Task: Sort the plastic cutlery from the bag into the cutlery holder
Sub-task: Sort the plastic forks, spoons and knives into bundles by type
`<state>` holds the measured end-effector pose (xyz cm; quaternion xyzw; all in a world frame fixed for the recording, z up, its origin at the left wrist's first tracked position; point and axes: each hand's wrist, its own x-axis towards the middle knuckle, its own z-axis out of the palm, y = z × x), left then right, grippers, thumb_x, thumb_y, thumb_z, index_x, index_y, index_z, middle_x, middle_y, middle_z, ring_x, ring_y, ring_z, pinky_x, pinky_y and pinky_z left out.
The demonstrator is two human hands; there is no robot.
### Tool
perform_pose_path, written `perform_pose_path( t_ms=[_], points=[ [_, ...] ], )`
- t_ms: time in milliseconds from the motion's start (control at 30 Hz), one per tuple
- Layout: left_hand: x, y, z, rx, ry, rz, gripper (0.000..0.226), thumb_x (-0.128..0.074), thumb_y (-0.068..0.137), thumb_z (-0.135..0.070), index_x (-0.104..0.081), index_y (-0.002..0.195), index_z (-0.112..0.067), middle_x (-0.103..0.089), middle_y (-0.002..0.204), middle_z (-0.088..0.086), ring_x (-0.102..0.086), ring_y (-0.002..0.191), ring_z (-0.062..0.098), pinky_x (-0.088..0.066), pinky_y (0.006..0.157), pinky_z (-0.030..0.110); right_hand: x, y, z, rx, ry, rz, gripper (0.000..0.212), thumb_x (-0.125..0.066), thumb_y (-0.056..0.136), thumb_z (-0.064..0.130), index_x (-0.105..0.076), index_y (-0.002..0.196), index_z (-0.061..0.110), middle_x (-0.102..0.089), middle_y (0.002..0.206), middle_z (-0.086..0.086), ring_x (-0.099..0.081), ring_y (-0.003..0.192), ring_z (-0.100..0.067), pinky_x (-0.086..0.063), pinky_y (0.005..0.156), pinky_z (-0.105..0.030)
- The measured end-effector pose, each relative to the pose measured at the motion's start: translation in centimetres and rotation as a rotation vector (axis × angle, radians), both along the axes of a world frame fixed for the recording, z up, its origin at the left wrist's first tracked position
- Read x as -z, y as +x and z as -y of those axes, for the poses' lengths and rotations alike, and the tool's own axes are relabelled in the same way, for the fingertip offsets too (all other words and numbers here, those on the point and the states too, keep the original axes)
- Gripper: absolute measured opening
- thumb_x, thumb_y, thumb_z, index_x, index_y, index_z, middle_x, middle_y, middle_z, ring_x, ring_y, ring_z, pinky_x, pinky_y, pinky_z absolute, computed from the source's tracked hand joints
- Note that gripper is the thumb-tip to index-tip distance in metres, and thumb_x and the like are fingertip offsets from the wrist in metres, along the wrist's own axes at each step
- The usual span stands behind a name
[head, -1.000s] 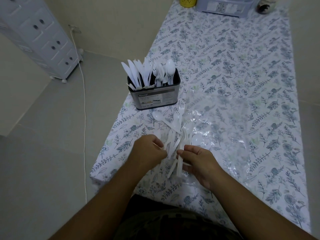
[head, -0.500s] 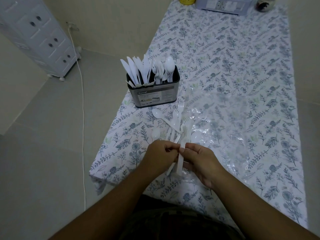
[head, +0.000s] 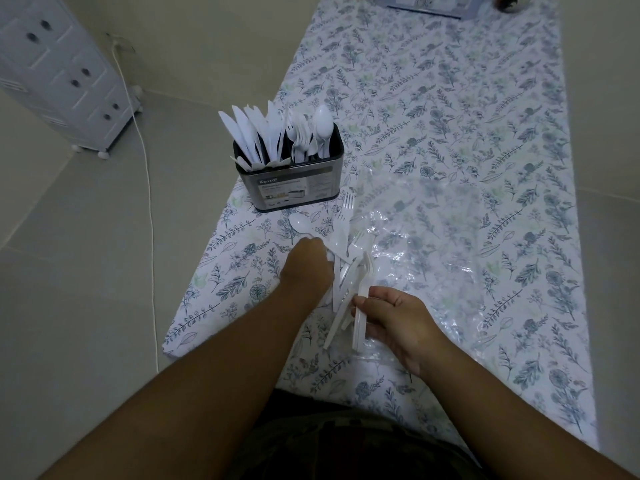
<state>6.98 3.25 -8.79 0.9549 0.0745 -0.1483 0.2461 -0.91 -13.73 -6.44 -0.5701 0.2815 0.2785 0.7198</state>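
Cutlery between, seemingly touching, hands.

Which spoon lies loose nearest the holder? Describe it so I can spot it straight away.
Find the metal cutlery holder near the left edge of the floral tablecloth. Just in front of it, a white spoon lies flat, its handle running toward the left hand. Unlike the forks beside it, its end is a rounded bowl.
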Motion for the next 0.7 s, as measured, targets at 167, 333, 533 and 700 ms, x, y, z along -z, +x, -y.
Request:
perform_pose_path(
  t_ms=[167, 333, 533, 700],
  points=[
    [-2.0, 0.3, 0.3, 0.025, 0.067, -0.065, 0.017, -0.060, 0.089, -0.009, -0.051, 0.075, -0.011, -0.056, 0.081, 0.005, -0.062, 0.082, 0.024, -0.050, 0.065, 0.031, -0.1, 0.3, 0.1, -0.001, -0.010, 0.009, 0.024, -0.074, 0.088, 0.003, -0.072, 0.111, -0.004, -0.075, 0.108, -0.027, -0.073, 0.102, -0.040, -0.058, 0.094, -0.056],
    [-4.2, -1.6, -2.0, -0.004, -0.021, -0.096, 0.008, -0.065, 0.090, -0.012, -0.070, 0.087, -0.006, -0.069, 0.086, 0.004, -0.068, 0.081, 0.019, -0.057, 0.075, 0.030, 0.1, 0.6, -0.2, 0.014, -0.012, 0.013, 0.045, -0.081, 0.083, 0.010, -0.067, 0.124, -0.002, -0.076, 0.109, -0.023, -0.074, 0.103, -0.038, -0.057, 0.095, -0.057],
    [-6.3, -7.9, -1.6, -0.247, -0.532, -0.240, 0.011, -0.069, 0.093, -0.021, -0.071, 0.104, -0.018, -0.074, 0.089, -0.002, -0.069, 0.074, 0.008, -0.052, 0.062, 0.018, 0.2, 0.9, -0.7, 0.013, 0.006, 0.025, 0.040, -0.078, 0.086, 0.007, -0.065, 0.123, 0.000, -0.075, 0.110, -0.023, -0.073, 0.104, -0.038, -0.059, 0.093, -0.054],
    [-5.1, -10.0, 0.1, -0.401, -0.834, -0.205, 0.025, -0.069, 0.094, -0.017, -0.072, 0.118, -0.022, -0.078, 0.085, -0.004, -0.070, 0.068, 0.003, -0.052, 0.060, 0.015, -0.5, 0.7, -0.7, -0.021, 0.058, 0.034, 0.024, -0.069, 0.093, 0.005, -0.068, 0.117, 0.001, -0.078, 0.108, -0.017, -0.075, 0.102, -0.034, -0.061, 0.084, -0.040]
  ],
)
